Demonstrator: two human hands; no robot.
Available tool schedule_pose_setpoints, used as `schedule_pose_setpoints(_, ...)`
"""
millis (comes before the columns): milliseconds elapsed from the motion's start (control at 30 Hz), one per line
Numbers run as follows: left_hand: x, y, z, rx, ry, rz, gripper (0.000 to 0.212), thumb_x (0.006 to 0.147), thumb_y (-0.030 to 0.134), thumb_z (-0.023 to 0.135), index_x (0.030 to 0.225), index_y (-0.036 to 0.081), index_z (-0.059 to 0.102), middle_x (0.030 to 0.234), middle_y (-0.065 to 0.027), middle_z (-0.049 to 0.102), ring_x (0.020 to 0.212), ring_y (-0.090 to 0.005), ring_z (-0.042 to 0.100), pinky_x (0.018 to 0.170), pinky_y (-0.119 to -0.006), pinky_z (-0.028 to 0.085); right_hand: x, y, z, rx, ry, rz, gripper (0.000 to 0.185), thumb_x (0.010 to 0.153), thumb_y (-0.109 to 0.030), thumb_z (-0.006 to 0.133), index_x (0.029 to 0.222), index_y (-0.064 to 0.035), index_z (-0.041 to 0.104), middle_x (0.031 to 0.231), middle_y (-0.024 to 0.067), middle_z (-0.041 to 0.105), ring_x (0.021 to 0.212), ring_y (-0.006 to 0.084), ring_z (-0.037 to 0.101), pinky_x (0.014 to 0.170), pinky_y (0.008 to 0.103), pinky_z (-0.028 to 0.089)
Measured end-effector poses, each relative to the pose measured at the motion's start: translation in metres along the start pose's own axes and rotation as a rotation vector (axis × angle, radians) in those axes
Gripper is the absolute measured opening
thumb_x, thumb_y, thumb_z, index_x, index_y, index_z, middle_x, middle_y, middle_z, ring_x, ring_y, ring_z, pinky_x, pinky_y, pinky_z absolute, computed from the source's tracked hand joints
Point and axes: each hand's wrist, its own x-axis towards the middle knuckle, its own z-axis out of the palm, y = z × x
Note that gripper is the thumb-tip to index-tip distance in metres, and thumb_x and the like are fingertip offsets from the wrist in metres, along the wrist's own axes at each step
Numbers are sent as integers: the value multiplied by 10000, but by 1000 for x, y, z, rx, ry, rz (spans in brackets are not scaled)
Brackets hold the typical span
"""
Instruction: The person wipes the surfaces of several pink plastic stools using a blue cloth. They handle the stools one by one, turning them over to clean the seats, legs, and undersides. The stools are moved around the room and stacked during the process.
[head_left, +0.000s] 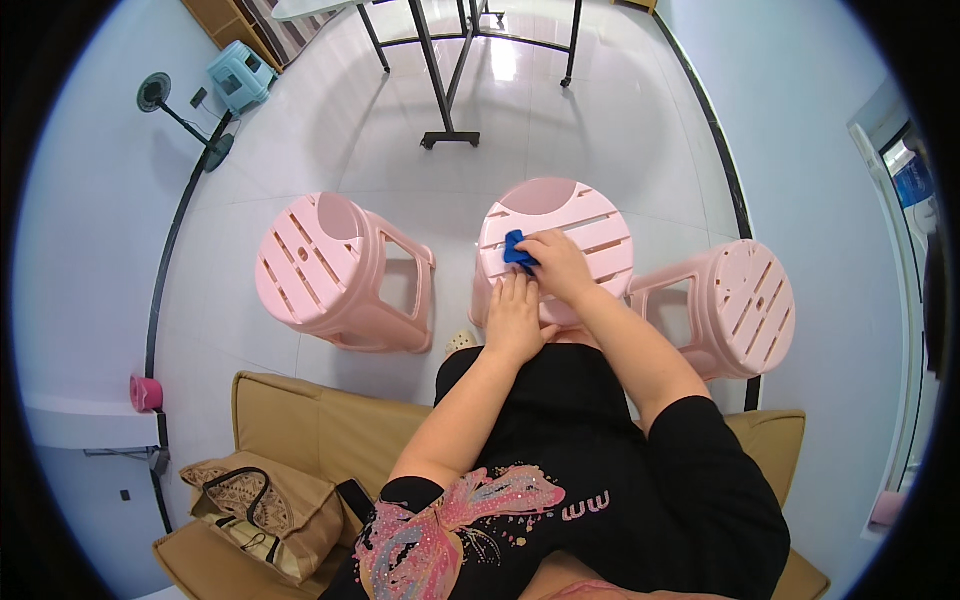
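A pink plastic stool (600, 217) with a slatted round seat stands before my knees. My right hand (556, 262) grips a blue cloth (517, 249) against the left part of this seat. Just below the cloth, my left hand (516, 315) rests palm down on the seat's near edge, its fingers pointing away from me. Another pink stool (307, 259) stands apart to the left, and a third pink stool (754, 307) is close by on the right. The underside of the cloth is hidden.
I sit on a tan sofa (360, 420), with a patterned tote bag (300, 517) and a dark phone-like object (355, 501) at my left. A black wheeled table frame (450, 138) stands ahead. Farther left are a fan (217, 152), blue stools (241, 75) and a pink bucket (146, 394).
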Motion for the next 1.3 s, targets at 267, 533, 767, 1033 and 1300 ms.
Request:
schedule_pose_setpoints(267, 8, 6, 2, -36, 10, 1, 1003, 728, 545, 892, 1463, -29, 523, 1558, -250, 479, 1512, -378, 394, 1267, -513, 269, -26, 114, -64, -332, 244, 534, 312, 838, -41, 751, 1145, -89, 736, 1147, 121, 713, 1072, 370, 654, 970, 484, 516)
schedule_pose_setpoints(533, 17, 9, -3, -70, -19, 40, 880, 682, 497, 888, 1351, 8, 591, 1384, -202, 550, 1320, -398, 495, 1172, -511, 350, 38, 32, 45, 38, 7, -91, 340, 780, -48, 755, 1119, -76, 746, 1235, 128, 723, 1192, 353, 650, 1063, 479, 495)
schedule_pose_setpoints(767, 13, -4, 11, -135, 98, 41, 893, 673, 480, 902, 1382, 31, 596, 1412, -191, 535, 1322, -385, 496, 1154, -498, 375, 78, 55, 48, -77, -110, -32, 275, 885, -98, 657, 1134, -111, 774, 1236, 114, 734, 1167, 337, 673, 981, 476, 526)
schedule_pose_setpoints(1033, 15, -7, 7, -199, 32, -9, 960, 656, 482, 913, 1457, 71, 579, 1518, -191, 490, 1437, -368, 430, 1221, -489, 315, 11, 107, -26, -369, 45, 350, 420, 834, -17, 732, 1238, -131, 733, 1328, 96, 686, 1225, 341, 618, 1045, 459, 499)
schedule_pose_setpoints(1300, 18, -9, 16, -238, 74, -26, 968, 582, 452, 960, 1410, 94, 610, 1457, -152, 520, 1428, -350, 430, 1221, -497, 305, -41, 35, -29, -314, 0, 302, 453, 787, -7, 757, 1224, -122, 722, 1307, 88, 678, 1188, 352, 607, 1044, 486, 476)
